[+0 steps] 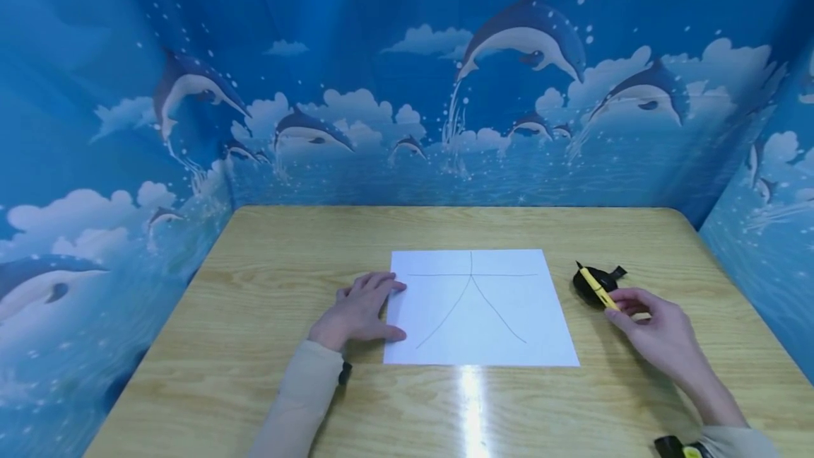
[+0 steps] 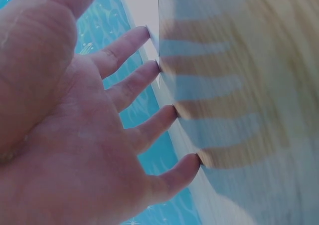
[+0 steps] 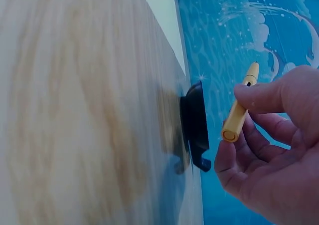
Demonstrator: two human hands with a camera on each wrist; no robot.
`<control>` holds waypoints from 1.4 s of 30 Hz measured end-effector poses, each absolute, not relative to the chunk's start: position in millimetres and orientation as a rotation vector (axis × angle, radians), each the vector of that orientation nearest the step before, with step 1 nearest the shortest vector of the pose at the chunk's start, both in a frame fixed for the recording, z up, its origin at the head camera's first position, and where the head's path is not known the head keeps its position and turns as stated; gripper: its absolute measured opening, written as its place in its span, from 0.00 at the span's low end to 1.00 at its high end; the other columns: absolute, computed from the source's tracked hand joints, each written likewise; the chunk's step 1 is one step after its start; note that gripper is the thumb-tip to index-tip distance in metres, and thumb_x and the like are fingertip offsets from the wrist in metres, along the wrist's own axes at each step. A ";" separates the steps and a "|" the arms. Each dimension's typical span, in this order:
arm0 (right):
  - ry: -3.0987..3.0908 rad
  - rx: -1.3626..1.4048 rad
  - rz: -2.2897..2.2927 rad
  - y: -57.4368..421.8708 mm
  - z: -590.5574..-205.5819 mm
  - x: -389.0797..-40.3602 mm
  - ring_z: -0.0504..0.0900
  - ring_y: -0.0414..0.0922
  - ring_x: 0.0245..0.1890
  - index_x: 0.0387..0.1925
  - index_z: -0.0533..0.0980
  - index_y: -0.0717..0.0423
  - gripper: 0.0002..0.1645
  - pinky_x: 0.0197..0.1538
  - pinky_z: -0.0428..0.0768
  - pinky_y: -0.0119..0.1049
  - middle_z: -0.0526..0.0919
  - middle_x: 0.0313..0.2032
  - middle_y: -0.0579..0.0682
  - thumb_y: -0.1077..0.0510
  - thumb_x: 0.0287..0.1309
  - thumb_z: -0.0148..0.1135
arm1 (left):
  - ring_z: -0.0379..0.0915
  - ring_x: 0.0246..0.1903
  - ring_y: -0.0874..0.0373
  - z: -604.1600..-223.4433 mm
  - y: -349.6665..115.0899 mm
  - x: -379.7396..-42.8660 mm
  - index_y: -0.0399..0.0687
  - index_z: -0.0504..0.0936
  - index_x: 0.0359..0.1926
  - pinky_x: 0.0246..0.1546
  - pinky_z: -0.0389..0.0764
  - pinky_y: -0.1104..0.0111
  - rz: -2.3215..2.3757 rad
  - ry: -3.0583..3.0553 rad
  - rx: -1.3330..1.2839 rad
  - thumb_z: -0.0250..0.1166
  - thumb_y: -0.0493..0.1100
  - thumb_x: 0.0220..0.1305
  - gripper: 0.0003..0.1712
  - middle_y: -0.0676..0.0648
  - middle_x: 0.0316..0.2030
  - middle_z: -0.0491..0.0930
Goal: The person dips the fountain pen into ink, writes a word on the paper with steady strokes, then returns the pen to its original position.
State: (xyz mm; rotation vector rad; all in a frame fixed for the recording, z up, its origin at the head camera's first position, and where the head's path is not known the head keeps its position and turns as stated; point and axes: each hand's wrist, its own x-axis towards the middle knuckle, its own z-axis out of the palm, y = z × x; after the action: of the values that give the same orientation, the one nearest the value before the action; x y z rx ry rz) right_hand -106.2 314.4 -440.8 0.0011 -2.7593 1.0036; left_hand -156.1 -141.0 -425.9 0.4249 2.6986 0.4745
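A white sheet of paper (image 1: 439,316) lies on the table, with thin dark lines drawn on it: one across, one short upright and two slanting down from where they meet. My left hand (image 1: 362,309) rests at the sheet's left edge, fingers spread; in the left wrist view the fingertips (image 2: 192,162) touch down at the surface. To the sheet's right, my right hand (image 1: 658,327) pinches a yellow pen (image 1: 596,287) between thumb and fingers, its dark tip pointing away. Below the pen is a black rounded object (image 3: 195,120) with a small tab, standing on the table apart from the hand.
The wooden table (image 1: 286,253) has rounded far corners. Behind and beside it hangs a blue curtain (image 1: 381,168) printed with dolphins and clouds. A bright reflection falls on the table in front of the paper. Dark bands sit at both wrists.
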 end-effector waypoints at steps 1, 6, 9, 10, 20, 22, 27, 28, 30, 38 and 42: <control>-2.761 0.003 1.003 316.3 -441.3 -106.2 0.71 0.17 0.32 0.49 0.81 0.66 0.16 0.33 0.76 0.16 0.86 0.36 0.56 0.62 0.62 0.69 | 0.47 0.79 0.38 -425.6 -141.1 -156.3 0.61 0.68 0.74 0.71 0.55 0.31 0.470 2.698 0.424 0.74 0.62 0.58 0.46 0.48 0.80 0.56; -2.765 -0.008 1.012 326.9 -443.1 -106.3 0.71 0.16 0.32 0.49 0.80 0.70 0.18 0.33 0.76 0.15 0.86 0.37 0.59 0.62 0.62 0.70 | 0.46 0.79 0.37 -423.3 -140.9 -156.6 0.61 0.67 0.74 0.71 0.54 0.29 0.464 2.689 0.420 0.74 0.62 0.57 0.46 0.47 0.80 0.55; -2.776 -0.042 0.982 333.7 -443.1 -107.7 0.72 0.16 0.30 0.49 0.80 0.69 0.18 0.31 0.75 0.17 0.86 0.36 0.58 0.60 0.62 0.71 | 0.46 0.79 0.37 -422.6 -140.5 -156.6 0.61 0.67 0.74 0.71 0.54 0.29 0.462 2.685 0.418 0.74 0.62 0.58 0.46 0.47 0.80 0.55; -2.782 -0.056 0.973 336.0 -443.0 -108.6 0.71 0.16 0.29 0.49 0.80 0.69 0.19 0.30 0.74 0.18 0.86 0.35 0.57 0.59 0.62 0.71 | 0.46 0.79 0.37 -422.5 -140.4 -156.6 0.61 0.67 0.74 0.71 0.54 0.29 0.462 2.686 0.417 0.74 0.62 0.57 0.46 0.47 0.80 0.55; -2.885 -0.206 0.930 354.2 -437.1 -121.0 0.71 0.17 0.27 0.55 0.78 0.70 0.26 0.27 0.76 0.25 0.86 0.39 0.61 0.53 0.67 0.66 | 0.46 0.79 0.37 -423.5 -141.0 -158.9 0.61 0.67 0.74 0.70 0.53 0.28 0.452 2.690 0.416 0.74 0.62 0.58 0.46 0.47 0.80 0.55; -2.913 -0.214 0.933 357.6 -436.4 -123.6 0.71 0.17 0.27 0.57 0.77 0.70 0.27 0.27 0.76 0.26 0.86 0.40 0.62 0.51 0.68 0.66 | 0.46 0.79 0.37 -423.3 -141.1 -158.8 0.61 0.67 0.74 0.70 0.53 0.28 0.453 2.687 0.419 0.74 0.63 0.58 0.46 0.47 0.80 0.55; -2.932 -0.212 0.910 362.2 -436.9 -129.3 0.72 0.20 0.28 0.56 0.78 0.70 0.26 0.27 0.76 0.26 0.87 0.39 0.60 0.52 0.67 0.66 | 0.46 0.79 0.37 -423.6 -141.7 -157.1 0.60 0.67 0.74 0.70 0.53 0.29 0.464 2.679 0.426 0.74 0.63 0.58 0.46 0.47 0.80 0.55; -2.935 -0.213 0.897 362.7 -437.6 -130.1 0.73 0.21 0.29 0.55 0.78 0.69 0.25 0.27 0.75 0.26 0.87 0.39 0.60 0.52 0.67 0.66 | 0.46 0.79 0.37 -423.5 -141.8 -156.9 0.61 0.67 0.74 0.70 0.54 0.29 0.466 2.679 0.429 0.74 0.63 0.58 0.46 0.47 0.80 0.55; -2.943 -0.212 0.872 363.6 -439.4 -131.7 0.75 0.25 0.30 0.54 0.79 0.69 0.25 0.27 0.74 0.26 0.87 0.38 0.60 0.53 0.67 0.66 | 0.47 0.79 0.37 -423.6 -142.2 -156.7 0.61 0.67 0.74 0.70 0.54 0.29 0.469 2.678 0.435 0.74 0.63 0.58 0.46 0.47 0.80 0.55; -2.958 -0.172 0.800 362.2 -442.0 -140.7 0.80 0.35 0.30 0.50 0.81 0.69 0.22 0.27 0.71 0.27 0.87 0.34 0.58 0.53 0.65 0.67 | 0.46 0.79 0.37 -424.6 -144.3 -157.8 0.62 0.67 0.75 0.71 0.52 0.29 0.475 2.678 0.433 0.74 0.63 0.58 0.46 0.48 0.80 0.54; -2.978 -0.171 0.787 363.5 -442.0 -143.5 0.81 0.38 0.30 0.49 0.81 0.69 0.22 0.27 0.70 0.28 0.87 0.35 0.60 0.52 0.65 0.67 | 0.45 0.79 0.37 -424.5 -144.2 -157.1 0.61 0.67 0.75 0.71 0.52 0.29 0.485 2.677 0.433 0.74 0.63 0.58 0.46 0.48 0.80 0.54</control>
State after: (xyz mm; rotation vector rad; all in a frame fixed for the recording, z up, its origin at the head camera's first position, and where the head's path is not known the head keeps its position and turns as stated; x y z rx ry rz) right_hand -143.5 363.5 -442.0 -0.1709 -2.9775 0.7869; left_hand -157.1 -144.2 -424.5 0.4335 2.6769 0.4846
